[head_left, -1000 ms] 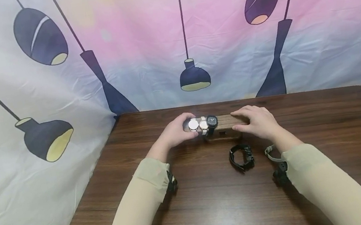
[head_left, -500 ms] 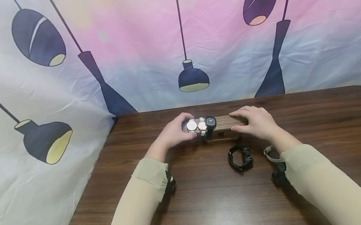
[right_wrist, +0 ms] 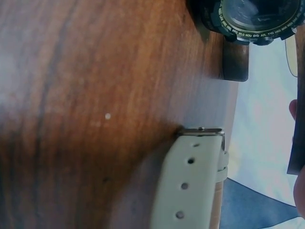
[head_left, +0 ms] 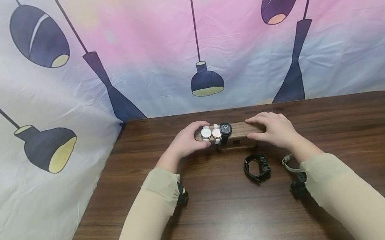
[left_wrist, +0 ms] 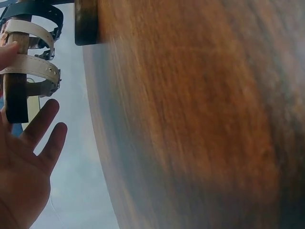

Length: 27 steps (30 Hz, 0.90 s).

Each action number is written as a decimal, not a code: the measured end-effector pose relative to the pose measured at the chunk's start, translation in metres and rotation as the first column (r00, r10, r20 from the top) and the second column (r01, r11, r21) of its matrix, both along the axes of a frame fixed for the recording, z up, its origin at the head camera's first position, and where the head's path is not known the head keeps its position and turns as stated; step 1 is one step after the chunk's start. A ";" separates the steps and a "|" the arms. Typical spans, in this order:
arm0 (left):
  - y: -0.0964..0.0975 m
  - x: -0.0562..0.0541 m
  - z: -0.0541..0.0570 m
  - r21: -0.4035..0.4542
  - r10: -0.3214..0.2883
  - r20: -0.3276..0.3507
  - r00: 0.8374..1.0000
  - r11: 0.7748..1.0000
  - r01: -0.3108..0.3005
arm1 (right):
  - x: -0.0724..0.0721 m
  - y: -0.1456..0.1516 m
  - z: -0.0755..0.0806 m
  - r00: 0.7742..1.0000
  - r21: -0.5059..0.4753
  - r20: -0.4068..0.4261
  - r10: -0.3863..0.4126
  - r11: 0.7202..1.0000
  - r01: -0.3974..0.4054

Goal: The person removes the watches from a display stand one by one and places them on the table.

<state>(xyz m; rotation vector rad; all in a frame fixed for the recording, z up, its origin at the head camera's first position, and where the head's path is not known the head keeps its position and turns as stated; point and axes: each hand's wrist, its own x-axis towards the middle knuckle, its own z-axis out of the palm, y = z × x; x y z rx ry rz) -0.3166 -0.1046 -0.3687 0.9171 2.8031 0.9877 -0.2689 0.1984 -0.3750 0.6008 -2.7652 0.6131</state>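
Observation:
A wooden watch stand [head_left: 243, 129] stands toward the back of the table. Strapped round its bar, at the left, are a watch with a white band [head_left: 206, 133], a second white-banded watch [head_left: 216, 133] and a black square watch [head_left: 225, 129]. My left hand [head_left: 185, 141] holds the bar's left end between thumb and fingers, beside the white watch. In the left wrist view, two of its fingers stretch out free below the bar end [left_wrist: 16, 102]. My right hand [head_left: 276, 129] grips the bar's right end, thumb in front; the right wrist view shows little of it.
On the brown wooden table [head_left: 225, 222] in front of the stand lies a black watch [head_left: 257, 169] with its band looped. Further right, partly hidden by the right sleeve, is a pale grey watch strap [head_left: 289, 164]. A printed cloth [head_left: 164, 78] hangs behind the table.

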 end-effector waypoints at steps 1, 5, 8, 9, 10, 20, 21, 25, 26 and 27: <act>0.000 0.000 0.000 0.000 0.002 -0.002 1.000 1.000 -0.002 | 0.000 0.000 0.000 1.000 -0.002 0.001 0.000 1.000 0.000; 0.001 0.000 -0.001 0.003 0.007 -0.010 1.000 1.000 -0.007 | 0.000 0.001 0.000 1.000 -0.003 0.000 0.000 1.000 0.000; 0.000 -0.001 -0.002 0.002 0.012 -0.014 1.000 1.000 -0.012 | -0.001 0.001 0.000 1.000 -0.003 -0.001 -0.001 1.000 0.001; 0.000 -0.001 -0.002 0.001 0.013 -0.015 1.000 1.000 -0.013 | -0.001 0.000 -0.001 1.000 -0.004 -0.002 -0.001 1.000 0.001; -0.001 -0.002 -0.002 0.002 0.016 -0.013 1.000 1.000 -0.016 | -0.001 0.000 -0.001 1.000 -0.005 -0.003 -0.002 1.000 0.002; -0.004 0.000 -0.001 0.020 0.037 0.028 0.999 0.999 -0.038 | -0.001 0.002 0.000 1.000 -0.005 -0.003 -0.005 1.000 0.005; -0.004 0.000 -0.001 0.022 0.039 0.031 0.999 0.999 -0.040 | -0.001 0.002 0.000 1.000 -0.003 -0.001 -0.005 1.000 0.005; -0.004 0.000 -0.002 0.027 0.047 0.027 0.999 0.998 -0.047 | -0.002 0.002 -0.002 1.000 -0.001 0.006 -0.002 1.000 0.002; -0.004 0.001 -0.002 0.029 0.046 0.023 0.999 0.999 -0.046 | -0.002 0.002 -0.002 1.000 -0.002 0.006 -0.001 1.000 0.001; -0.004 0.001 -0.002 0.028 0.046 0.017 0.999 0.999 -0.047 | -0.002 0.002 -0.002 1.000 -0.003 0.006 -0.001 1.000 0.001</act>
